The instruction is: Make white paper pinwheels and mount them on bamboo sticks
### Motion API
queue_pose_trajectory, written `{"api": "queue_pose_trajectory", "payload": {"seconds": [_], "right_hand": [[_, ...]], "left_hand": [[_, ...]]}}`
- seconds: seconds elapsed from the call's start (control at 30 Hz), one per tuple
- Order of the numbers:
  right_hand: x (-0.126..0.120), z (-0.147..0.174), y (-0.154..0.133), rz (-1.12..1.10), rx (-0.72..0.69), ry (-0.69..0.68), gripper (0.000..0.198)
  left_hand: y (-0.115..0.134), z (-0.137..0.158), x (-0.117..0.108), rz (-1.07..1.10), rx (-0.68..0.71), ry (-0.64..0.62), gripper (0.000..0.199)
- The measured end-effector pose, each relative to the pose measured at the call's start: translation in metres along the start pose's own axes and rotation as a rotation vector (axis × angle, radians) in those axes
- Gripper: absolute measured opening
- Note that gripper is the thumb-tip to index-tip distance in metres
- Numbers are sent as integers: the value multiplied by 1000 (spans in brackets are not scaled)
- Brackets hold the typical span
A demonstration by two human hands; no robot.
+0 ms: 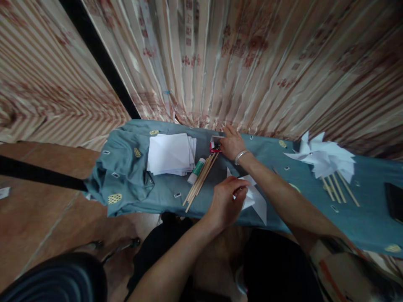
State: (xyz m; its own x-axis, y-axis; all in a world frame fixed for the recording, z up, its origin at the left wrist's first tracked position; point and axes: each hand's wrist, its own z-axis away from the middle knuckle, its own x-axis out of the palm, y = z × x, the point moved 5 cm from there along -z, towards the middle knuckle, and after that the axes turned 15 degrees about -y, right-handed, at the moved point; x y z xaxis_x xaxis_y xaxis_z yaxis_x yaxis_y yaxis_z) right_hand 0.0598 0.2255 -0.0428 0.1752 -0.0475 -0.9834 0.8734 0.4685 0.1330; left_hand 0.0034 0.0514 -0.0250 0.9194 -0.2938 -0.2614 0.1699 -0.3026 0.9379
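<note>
Held a pinwheel-shaped white paper (258, 206) with the left hand (226, 201), with thumb and fingers curled and almost closed upon its middle, at the near edge of the surface (166, 188). Reached with the right hand (232, 144) across to a small red box (214, 147), with fingers half opened and bent at its right side. Could not tell about anything held between those fingertips. Wore a silver-coloured bracelet (242, 156) on the right wrist.

Saw inside the red box some small dark pieces, too small to name. Found close to this box a bunch of thin wooden sticks (201, 180), lying slantwise toward the near edge. Noticed just to the left of them a green and white tube (197, 170), lying on its side, and next, farther left, a pile of white sheets (171, 153), with edges not exactly aligned.

Saw well apart, on the right part of the surface, a group of white pinwheels (330, 153), overlapping one another, with wooden handles (333, 188) pointing to the near side. Found at the far right a dark object (395, 201), cut by the border of the view. Noticed a blue-green cloth with yellow figures covering the surface, and behind it a pleated curtain (201, 50) with reddish print.
</note>
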Motion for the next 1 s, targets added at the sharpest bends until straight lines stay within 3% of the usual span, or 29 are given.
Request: {"api": "queue_pose_trajectory", "payload": {"seconds": [0.13, 0.33, 0.53, 1.0], "right_hand": [[2, -5, -1, 12, -6, -11, 23], [10, -10, 3, -138, -43, 55, 20], [19, -17, 7, -261, -51, 4, 17], [23, -22, 8, -320, -9, 41, 14]], "left_hand": [[-1, 0, 1, 5, 9, 6, 17], [0, -1, 2, 11, -14, 2, 16], [0, -1, 1, 13, -28, -4, 17], [0, -1, 0, 33, -20, 9, 17]]}}
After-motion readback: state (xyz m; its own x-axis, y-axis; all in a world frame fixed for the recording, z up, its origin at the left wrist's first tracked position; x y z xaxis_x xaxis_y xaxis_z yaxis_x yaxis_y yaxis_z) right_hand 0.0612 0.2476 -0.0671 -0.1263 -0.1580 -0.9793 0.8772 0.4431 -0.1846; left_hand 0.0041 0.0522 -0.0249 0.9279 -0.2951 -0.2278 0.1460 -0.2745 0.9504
